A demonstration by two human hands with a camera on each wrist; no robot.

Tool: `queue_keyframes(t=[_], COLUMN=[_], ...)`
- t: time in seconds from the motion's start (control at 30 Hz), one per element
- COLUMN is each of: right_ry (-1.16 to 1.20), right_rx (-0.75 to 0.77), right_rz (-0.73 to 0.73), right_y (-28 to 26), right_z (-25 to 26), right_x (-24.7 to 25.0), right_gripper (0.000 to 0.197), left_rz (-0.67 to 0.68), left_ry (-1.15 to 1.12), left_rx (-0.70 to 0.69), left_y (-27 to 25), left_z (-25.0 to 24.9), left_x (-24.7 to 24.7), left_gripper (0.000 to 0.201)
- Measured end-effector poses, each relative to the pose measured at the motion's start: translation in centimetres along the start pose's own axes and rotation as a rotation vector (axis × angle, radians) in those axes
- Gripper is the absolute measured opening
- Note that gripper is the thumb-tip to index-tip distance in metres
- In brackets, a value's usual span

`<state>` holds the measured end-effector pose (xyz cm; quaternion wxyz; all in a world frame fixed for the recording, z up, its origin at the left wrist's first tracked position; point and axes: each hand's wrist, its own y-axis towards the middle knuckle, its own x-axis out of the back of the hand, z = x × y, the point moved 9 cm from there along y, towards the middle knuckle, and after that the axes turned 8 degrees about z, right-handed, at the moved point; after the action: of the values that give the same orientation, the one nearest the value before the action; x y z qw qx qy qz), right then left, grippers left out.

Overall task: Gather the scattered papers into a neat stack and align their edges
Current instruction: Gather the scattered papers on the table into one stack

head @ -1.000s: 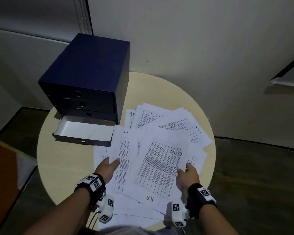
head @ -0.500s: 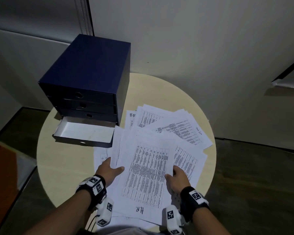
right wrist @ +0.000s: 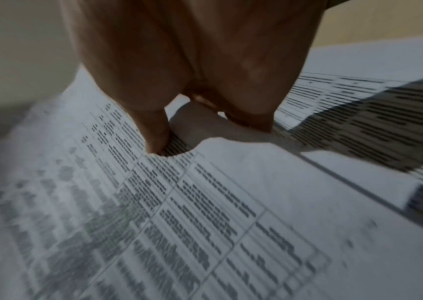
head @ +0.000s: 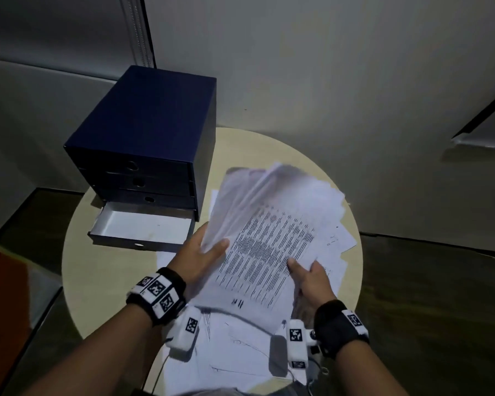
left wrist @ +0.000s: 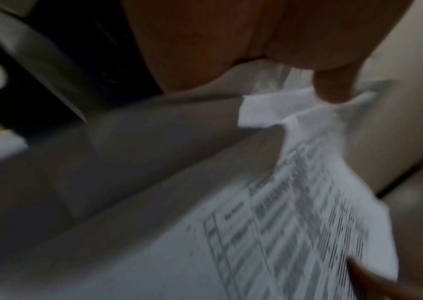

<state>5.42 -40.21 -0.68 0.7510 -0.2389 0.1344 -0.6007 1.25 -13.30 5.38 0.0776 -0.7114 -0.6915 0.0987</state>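
A loose bundle of printed white papers (head: 269, 241) is raised off the round table, its sheets fanned and blurred. My left hand (head: 203, 252) grips the bundle's left edge, thumb on top. My right hand (head: 306, 272) pinches its right edge, thumb on the printed table. In the left wrist view a fingertip (left wrist: 333, 89) presses a crumpled paper edge (left wrist: 295, 113). In the right wrist view my right hand (right wrist: 179, 125) holds the top sheet (right wrist: 205, 223) with the thumb on its print. More papers (head: 235, 352) lie flat on the table near me and at the right (head: 343, 238).
A dark blue drawer box (head: 146, 144) stands at the table's back left, its lowest drawer (head: 140, 227) pulled out and white inside. The round beige table (head: 97, 275) shows bare wood at left. A wall rises right behind the table.
Both hands have drawn the spread sheets together and lifted them off the table as one tilted bundle. Fewer sheets lie scattered in the middle now.
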Motion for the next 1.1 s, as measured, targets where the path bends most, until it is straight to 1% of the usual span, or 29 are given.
queue_keyframes(t=[0.07, 0.1, 0.13, 0.2, 0.23, 0.27, 0.3, 0.37, 0.4, 0.43, 0.47, 0.53, 0.57, 0.63, 0.7, 0.73, 0.8, 0.87, 0.9, 0.93, 0.97, 1.0, 1.03, 1.07, 1.1], right_ry=[0.002, 0.018, 0.027, 0.046, 0.033, 0.007, -0.023, -0.108, -0.16, -0.21, -0.249, -0.246, -0.211, -0.149, -0.108, -0.095, -0.112, -0.157, -0.188, -0.192, -0.189, -0.205, -0.23, -0.259, -0.283], right_rx=[0.124, 0.18, 0.244, 0.325, 0.335, 0.317, 0.274, 0.131, 0.083, 0.054, 0.045, 0.0, -0.013, -0.028, -0.041, -0.047, -0.119, -0.195, -0.234, -0.266, -0.297, -0.318, -0.338, -0.349, -0.355], right_rz=[-0.029, -0.041, -0.035, -0.029, -0.025, -0.039, -0.023, 0.003, 0.022, 0.016, 0.0, -0.077, -0.123, -0.215, -0.262, -0.273, -0.282, -0.25, -0.225, -0.199, -0.181, -0.162, -0.145, -0.137, -0.132], right_y=[-0.2, -0.6, -1.1, -1.6, -1.8, -1.8, -1.9, -1.8, -2.0, -1.8, -1.8, -1.6, -1.3, -1.3, -1.7, -2.0, -2.1, -1.7, -1.6, -1.6, -1.5, -1.5, -1.4, -1.3, -1.2], right_z=[2.6, 4.0, 5.3, 6.3, 6.2, 5.5, 4.4, 1.1, 0.2, -0.9, -1.2, -2.0, -2.6, -3.2, -3.7, -4.1, -6.1, -8.5, -9.4, -10.1, -10.8, -11.1, -11.3, -11.2, -11.2], right_x=[0.5, 0.6, 0.6, 0.9, 0.9, 1.0, 0.6, 0.0, -0.5, -0.4, -0.3, 0.6, 1.5, 3.4, 5.0, 5.7, 6.6, 6.6, 6.2, 5.7, 5.3, 4.9, 4.6, 4.6, 4.6], right_gripper=[0.111, 0.106, 0.089, 0.035, 0.012, 0.013, 0.019, 0.032, 0.035, 0.042, 0.054, 0.072, 0.072, 0.056, 0.046, 0.04, 0.03, 0.03, 0.031, 0.033, 0.036, 0.037, 0.037, 0.037, 0.034], left_rz=[-0.034, -0.077, -0.12, -0.188, -0.202, -0.187, -0.168, -0.124, -0.123, -0.13, -0.125, -0.108, -0.09, -0.062, -0.094, -0.13, -0.187, -0.195, -0.185, -0.17, -0.163, -0.179, -0.201, -0.196, -0.165], left_ry=[0.116, 0.16, 0.181, 0.172, 0.166, 0.182, 0.213, 0.265, 0.265, 0.258, 0.258, 0.275, 0.307, 0.467, 0.592, 0.608, 0.552, 0.299, 0.178, 0.113, 0.122, 0.195, 0.274, 0.324, 0.332], left_rx=[-0.082, -0.11, -0.127, -0.115, -0.097, -0.055, -0.03, 0.052, 0.093, 0.127, 0.135, 0.111, 0.084, 0.087, 0.193, 0.27, 0.396, 0.46, 0.48, 0.484, 0.476, 0.46, 0.45, 0.462, 0.502], left_y=[0.3, 0.3, 0.5, 0.6, 0.5, 0.6, 0.5, 0.3, 0.2, 0.1, 0.0, -0.1, -0.1, 0.4, 0.5, 0.2, -0.5, -0.8, -0.6, -0.4, -0.2, -0.1, -0.2, -0.3, -0.6], left_z=[-2.1, -2.6, -2.8, -2.2, -1.6, -0.6, 0.5, 2.8, 3.8, 4.4, 4.7, 4.5, 4.4, 5.7, 8.6, 10.2, 13.2, 15.5, 16.2, 16.3, 16.0, 15.5, 14.7, 14.3, 14.6], left_x=[-0.5, -0.4, -0.3, 0.0, 0.0, -0.3, -0.6, -1.2, -1.4, -1.6, -1.9, -2.3, -2.4, -1.5, 0.7, 1.9, 3.7, 3.9, 3.5, 3.1, 2.8, 2.8, 2.7, 2.5, 2.3], left_gripper=[0.033, 0.032, 0.03, 0.021, 0.015, 0.013, 0.015, 0.032, 0.033, 0.028, 0.022, 0.011, 0.011, 0.023, 0.031, 0.034, 0.044, 0.056, 0.058, 0.054, 0.044, 0.027, 0.014, 0.009, 0.007])
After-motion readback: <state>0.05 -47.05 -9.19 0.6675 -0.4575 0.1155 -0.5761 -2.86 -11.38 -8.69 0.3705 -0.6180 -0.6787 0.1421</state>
